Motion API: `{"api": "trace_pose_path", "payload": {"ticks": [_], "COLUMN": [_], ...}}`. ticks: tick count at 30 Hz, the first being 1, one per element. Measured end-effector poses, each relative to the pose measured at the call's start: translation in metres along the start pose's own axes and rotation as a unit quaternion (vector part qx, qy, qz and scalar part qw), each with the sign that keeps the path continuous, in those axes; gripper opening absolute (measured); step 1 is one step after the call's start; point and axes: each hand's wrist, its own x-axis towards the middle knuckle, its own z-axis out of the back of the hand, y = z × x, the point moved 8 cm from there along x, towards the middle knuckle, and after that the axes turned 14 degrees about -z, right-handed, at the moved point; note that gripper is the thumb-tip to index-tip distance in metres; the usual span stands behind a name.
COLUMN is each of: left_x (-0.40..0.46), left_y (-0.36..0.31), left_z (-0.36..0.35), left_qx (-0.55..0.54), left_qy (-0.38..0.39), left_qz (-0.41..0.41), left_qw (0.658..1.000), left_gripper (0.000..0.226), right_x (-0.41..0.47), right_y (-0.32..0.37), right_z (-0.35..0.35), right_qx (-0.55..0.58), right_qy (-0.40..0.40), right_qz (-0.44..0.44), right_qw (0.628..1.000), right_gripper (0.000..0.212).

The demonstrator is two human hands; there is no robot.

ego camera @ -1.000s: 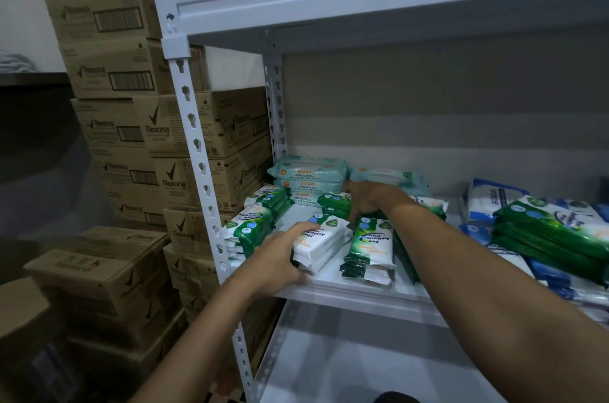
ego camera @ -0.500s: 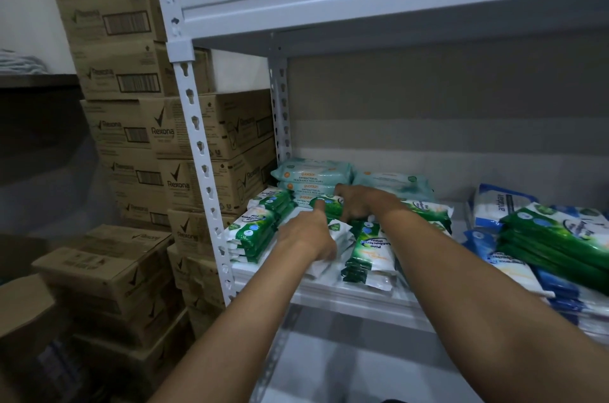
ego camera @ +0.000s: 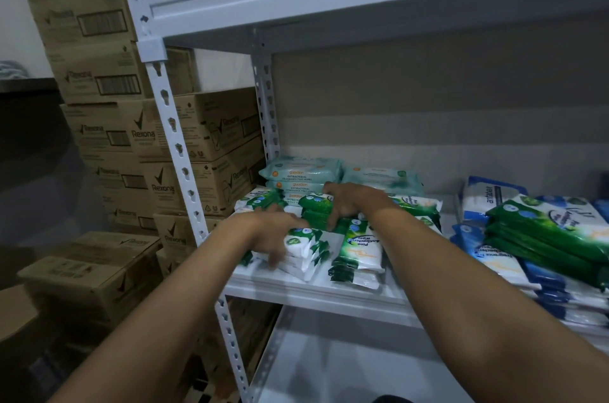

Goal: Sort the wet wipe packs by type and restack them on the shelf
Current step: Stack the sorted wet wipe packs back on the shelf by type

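- We see both arms reaching onto the middle shelf (ego camera: 316, 295) of a white metal rack, where the wet wipe packs lie.
- The right hand (ego camera: 351, 204) has its fingers curled over the end of a stack of dark green packs (ego camera: 316, 216), thumb tucked low against the stack's side, so it grips them.
- The left hand (ego camera: 275, 234) lies palm down on a small stack of white packs (ego camera: 304, 252) near the shelf's front edge; its fingers are blurred, and we cannot tell whether they grip the stack or only press on it.
- Just right of that stack lies another pile of white and green packs, the top one labelled pine antibacterial wipes (ego camera: 361, 246).
- At the back left corner stands a stack of pale teal packs (ego camera: 301, 171), with one more teal pack (ego camera: 382, 176) beside it against the back wall.
- At the left edge of the shelf, more green and white packs (ego camera: 260, 200) show behind the left hand.
- Further right, well apart from the hands, a tilted stack of green packs (ego camera: 547, 231) rests on blue and white packs (ego camera: 494, 257).
- Brown Rexona cartons (ego camera: 145, 135) are stacked left of the rack.
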Motion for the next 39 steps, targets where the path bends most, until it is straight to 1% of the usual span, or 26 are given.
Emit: {"api": "trace_pose_path", "payload": {"ticks": [2, 4, 5, 6, 9, 11, 14, 17, 19, 22, 26, 29, 31, 32, 33, 34, 35, 36, 37, 38, 39], "left_x": [-0.005, -0.012, -0.014, -0.016, -0.010, -0.003, -0.002, -0.009, -0.017, -0.031, -0.040, -0.044, -0.049, -0.052, -0.056, -0.058, -0.062, -0.065, -0.068, -0.070, -0.072], "left_y": [-0.001, -0.003, -0.006, -0.011, -0.033, -0.044, -0.043, -0.033, -0.028, -0.023, -0.019, -0.022, -0.021, -0.019, -0.016, -0.013, -0.008, -0.003, 0.003, 0.009, 0.014], "left_z": [0.007, 0.014, 0.017, 0.018, 0.013, 0.003, -0.006, -0.015, -0.017, -0.019, -0.024, -0.023, -0.022, -0.023, -0.024, -0.025, -0.027, -0.027, -0.026, -0.025, -0.023], "left_qx": [0.014, -0.031, -0.043, -0.035, 0.050, 0.073, 0.069, 0.045, 0.040, 0.039, 0.025, 0.023, 0.025, 0.030, 0.032, 0.029, 0.022, 0.019, 0.022, 0.033, 0.046], "left_qy": [0.004, 0.010, 0.010, 0.008, -0.009, -0.009, -0.013, -0.002, 0.000, -0.012, -0.038, -0.059, -0.081, -0.090, -0.099, -0.108, -0.120, -0.137, -0.159, -0.182, -0.202], "left_qz": [-0.034, -0.048, -0.048, -0.044, -0.033, -0.035, -0.038, -0.049, -0.061, -0.093, -0.128, -0.143, -0.140, -0.136, -0.130, -0.123, -0.114, -0.102, -0.087, -0.071, -0.058], "left_qw": [0.999, 0.998, 0.998, 0.998, 0.998, 0.997, 0.997, 0.998, 0.997, 0.995, 0.991, 0.988, 0.987, 0.986, 0.986, 0.986, 0.986, 0.985, 0.983, 0.980, 0.977], "left_gripper": [0.116, 0.124, 0.125, 0.121, 0.109, 0.103, 0.093, 0.087, 0.084, 0.076, 0.072, 0.070, 0.072, 0.076, 0.081, 0.088, 0.094, 0.099, 0.104, 0.108, 0.110], "right_x": [-0.002, -0.002, -0.003, -0.003, -0.008, -0.012, -0.019, -0.022, -0.025, -0.029, -0.025, -0.029, -0.029, -0.029, -0.028, -0.030, -0.033, -0.036, -0.038, -0.041, -0.043], "right_y": [0.001, 0.002, 0.002, 0.004, 0.009, 0.014, 0.027, 0.045, 0.055, 0.067, 0.076, 0.080, 0.074, 0.068, 0.059, 0.051, 0.048, 0.047, 0.047, 0.047, 0.048], "right_z": [0.000, 0.000, 0.000, 0.000, 0.001, 0.001, -0.001, -0.007, -0.012, -0.018, -0.019, -0.004, 0.008, 0.013, 0.017, 0.020, 0.023, 0.027, 0.029, 0.028, 0.022], "right_qx": [-0.003, -0.010, -0.017, -0.024, -0.043, -0.078, -0.155, -0.226, -0.259, -0.291, -0.287, -0.256, -0.228, -0.208, -0.183, -0.145, -0.079, 0.019, 0.133, 0.242, 0.342], "right_qy": [-0.003, 0.000, 0.002, 0.003, 0.009, 0.022, 0.039, 0.033, 0.028, 0.009, -0.036, -0.117, -0.158, -0.155, -0.136, -0.113, -0.097, -0.093, -0.095, -0.093, -0.085], "right_qz": [-0.004, -0.005, -0.007, -0.006, -0.003, 0.004, 0.027, 0.056, 0.070, 0.108, 0.141, 0.145, 0.113, 0.081, 0.041, 0.004, -0.016, -0.030, -0.047, -0.072, -0.097], "right_qw": [1.000, 1.000, 1.000, 1.000, 0.999, 0.997, 0.987, 0.972, 0.963, 0.950, 0.947, 0.949, 0.954, 0.962, 0.973, 0.983, 0.992, 0.995, 0.985, 0.963, 0.931], "right_gripper": [0.114, 0.116, 0.116, 0.116, 0.110, 0.108, 0.107, 0.106, 0.101, 0.085, 0.082, 0.083, 0.089, 0.092, 0.094, 0.091, 0.084, 0.077, 0.073, 0.072, 0.070]}}
